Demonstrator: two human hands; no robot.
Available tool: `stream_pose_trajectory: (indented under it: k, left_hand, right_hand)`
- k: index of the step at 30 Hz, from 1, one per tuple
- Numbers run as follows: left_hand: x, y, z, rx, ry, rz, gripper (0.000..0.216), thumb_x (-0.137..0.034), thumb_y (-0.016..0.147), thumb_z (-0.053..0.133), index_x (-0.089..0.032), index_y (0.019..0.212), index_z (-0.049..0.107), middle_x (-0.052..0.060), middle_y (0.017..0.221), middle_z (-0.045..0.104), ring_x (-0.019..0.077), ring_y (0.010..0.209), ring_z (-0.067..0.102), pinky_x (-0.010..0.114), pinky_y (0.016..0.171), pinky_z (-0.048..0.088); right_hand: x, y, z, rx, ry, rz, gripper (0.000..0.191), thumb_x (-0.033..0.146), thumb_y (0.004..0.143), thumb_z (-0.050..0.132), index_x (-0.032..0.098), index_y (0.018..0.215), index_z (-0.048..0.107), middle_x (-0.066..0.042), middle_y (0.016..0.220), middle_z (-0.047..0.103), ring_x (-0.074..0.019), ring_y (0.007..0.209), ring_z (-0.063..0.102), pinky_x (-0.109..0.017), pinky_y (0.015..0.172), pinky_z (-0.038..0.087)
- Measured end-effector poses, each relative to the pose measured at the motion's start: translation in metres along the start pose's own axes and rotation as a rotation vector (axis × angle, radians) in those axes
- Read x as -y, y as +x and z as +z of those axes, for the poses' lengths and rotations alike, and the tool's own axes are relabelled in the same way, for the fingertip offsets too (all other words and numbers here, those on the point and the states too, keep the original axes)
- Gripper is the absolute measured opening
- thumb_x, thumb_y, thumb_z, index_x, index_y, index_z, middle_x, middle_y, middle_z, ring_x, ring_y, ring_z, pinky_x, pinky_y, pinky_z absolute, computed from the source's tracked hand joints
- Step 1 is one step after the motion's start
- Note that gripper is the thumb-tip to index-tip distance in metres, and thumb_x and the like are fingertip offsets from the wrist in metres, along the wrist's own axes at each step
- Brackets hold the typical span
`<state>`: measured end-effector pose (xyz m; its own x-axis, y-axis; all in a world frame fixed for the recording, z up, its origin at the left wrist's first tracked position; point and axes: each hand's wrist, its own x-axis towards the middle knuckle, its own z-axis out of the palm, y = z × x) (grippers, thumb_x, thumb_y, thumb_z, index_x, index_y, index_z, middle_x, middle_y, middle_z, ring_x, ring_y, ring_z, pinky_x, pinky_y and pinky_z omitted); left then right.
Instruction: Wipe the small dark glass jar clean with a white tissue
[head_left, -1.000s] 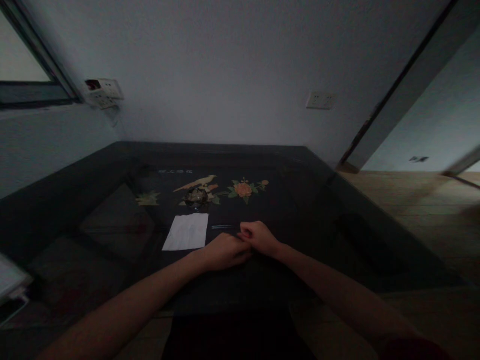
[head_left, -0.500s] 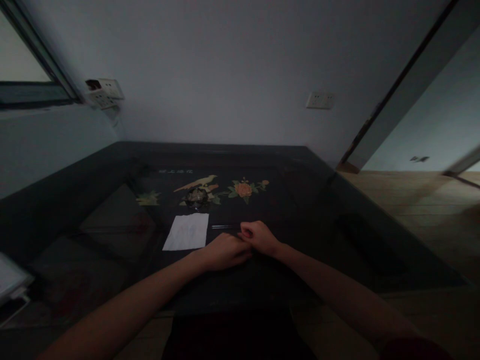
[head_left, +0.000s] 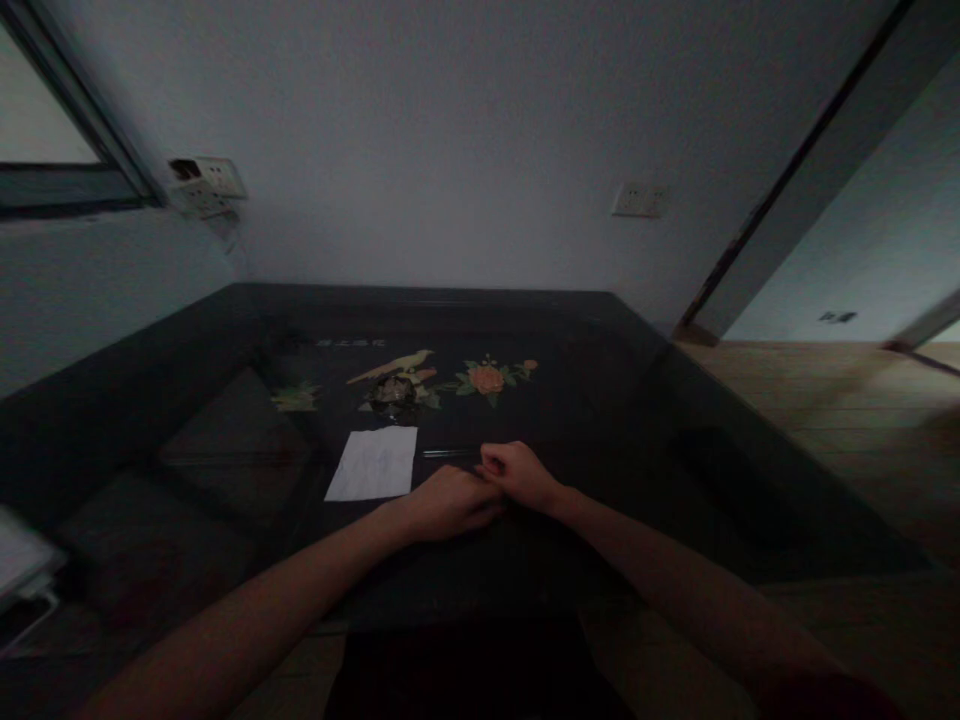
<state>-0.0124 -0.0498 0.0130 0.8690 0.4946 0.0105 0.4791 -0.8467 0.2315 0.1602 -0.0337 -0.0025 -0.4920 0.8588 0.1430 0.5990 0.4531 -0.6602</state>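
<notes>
Both hands rest together at the near side of a dark glossy table (head_left: 600, 400). My left hand (head_left: 454, 503) is closed, its fingers curled down toward the tabletop. Against its knuckles lies my right hand (head_left: 521, 473), closed in a loose fist. Nothing shows sticking out of either one. A white sheet of paper (head_left: 373, 464), slightly creased, lies flat just left of my left hand. Behind the paper stands a dark, glassy round dish (head_left: 393, 395), its contents too dim to make out.
The tabletop carries a picture of a bird and an orange flower (head_left: 486, 379). A white object (head_left: 26, 560) with a cable sits at the left edge. Wall sockets (head_left: 641, 200) are on the back wall. Wooden floor (head_left: 795, 390) lies to the right.
</notes>
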Motion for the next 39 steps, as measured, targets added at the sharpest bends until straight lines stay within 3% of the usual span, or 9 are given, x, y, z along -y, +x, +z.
stream_pose_trajectory:
  k: [39]
  left_hand:
    - [-0.0001, -0.0007, -0.0001, -0.012, 0.004, 0.006, 0.020, -0.030, 0.093, 0.046, -0.020, 0.085, 0.061, 0.002, 0.076, 0.067, 0.0147, 0.068, 0.062, 0.025, 0.057, 0.037]
  right_hand:
    - [-0.0014, -0.0003, 0.0011, -0.011, -0.014, -0.002, 0.031, 0.020, 0.081, 0.056, 0.020, 0.059, 0.034, 0.007, 0.054, 0.038, -0.0088, 0.053, 0.032, -0.024, 0.055, 0.020]
